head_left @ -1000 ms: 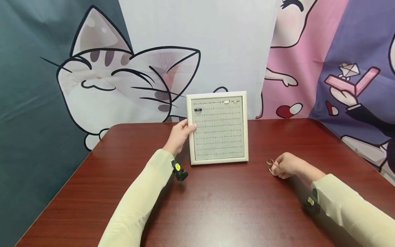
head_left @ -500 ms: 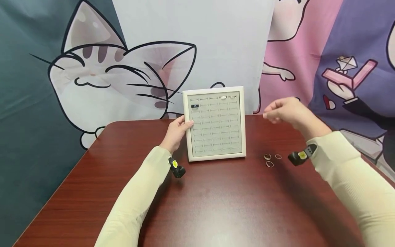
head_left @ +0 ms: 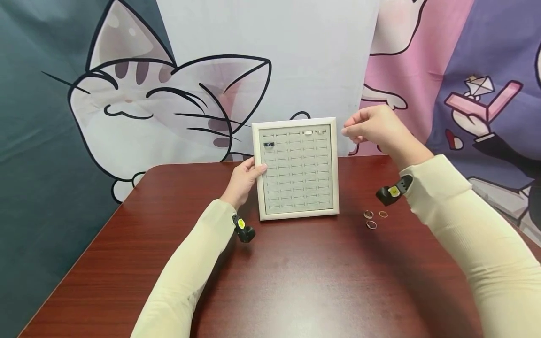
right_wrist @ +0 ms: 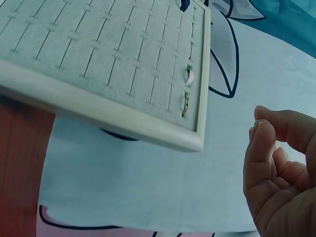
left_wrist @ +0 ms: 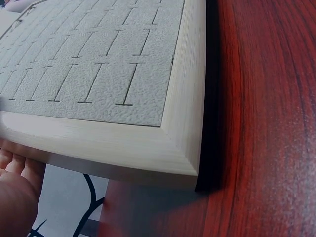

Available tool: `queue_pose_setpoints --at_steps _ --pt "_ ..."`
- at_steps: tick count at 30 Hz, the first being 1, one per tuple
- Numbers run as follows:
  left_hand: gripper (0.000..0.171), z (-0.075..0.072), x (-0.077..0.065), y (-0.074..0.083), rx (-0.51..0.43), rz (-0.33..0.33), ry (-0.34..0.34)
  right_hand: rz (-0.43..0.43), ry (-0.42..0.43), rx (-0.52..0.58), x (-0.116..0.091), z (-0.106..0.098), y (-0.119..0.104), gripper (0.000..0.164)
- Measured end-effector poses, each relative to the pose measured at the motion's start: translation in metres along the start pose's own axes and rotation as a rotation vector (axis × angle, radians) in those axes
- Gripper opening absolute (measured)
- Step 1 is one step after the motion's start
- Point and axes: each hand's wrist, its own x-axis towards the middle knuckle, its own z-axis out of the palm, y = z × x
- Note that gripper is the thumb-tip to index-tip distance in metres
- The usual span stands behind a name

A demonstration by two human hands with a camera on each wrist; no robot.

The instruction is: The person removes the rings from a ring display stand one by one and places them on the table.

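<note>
A ring display board [head_left: 296,173] in a cream frame stands upright on the table, its grey padded face crossed by rows of slits. Along its left edge my left hand [head_left: 243,182] grips the frame, thumb in front and fingers behind. A dark blue ring [head_left: 268,144] sits in the second row. Two silver-toned rings, one with a white top [head_left: 308,133], sit at the top right. My right hand [head_left: 376,129] is raised beside the upper right corner. In the right wrist view its thumb and fingertips [right_wrist: 261,128] come together; I cannot tell whether something small is pinched there.
Three loose rings, one a wide band [head_left: 368,214], lie on the brown wooden table [head_left: 296,277] right of the board. Behind the table hangs a cartoon-printed backdrop [head_left: 321,56]. Dark wrist cameras [head_left: 243,230] sit on both sleeves.
My right hand has risen from the loose rings on the table and moved left to the board's upper right corner. My left hand keeps its grip on the frame.
</note>
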Motion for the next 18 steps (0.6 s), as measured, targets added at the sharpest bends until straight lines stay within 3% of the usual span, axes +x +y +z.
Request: queue_pose_setpoints --at_steps 12,18 --pt "0.038 0.000 0.000 -0.001 0.009 -0.006 0.001 0.023 0.008 0.048 0.022 0.030 -0.009 0.019" --pt "0.036 0.000 0.000 -0.001 0.009 -0.005 0.002 0.002 0.019 -0.044 0.032 0.049 -0.011 0.015"
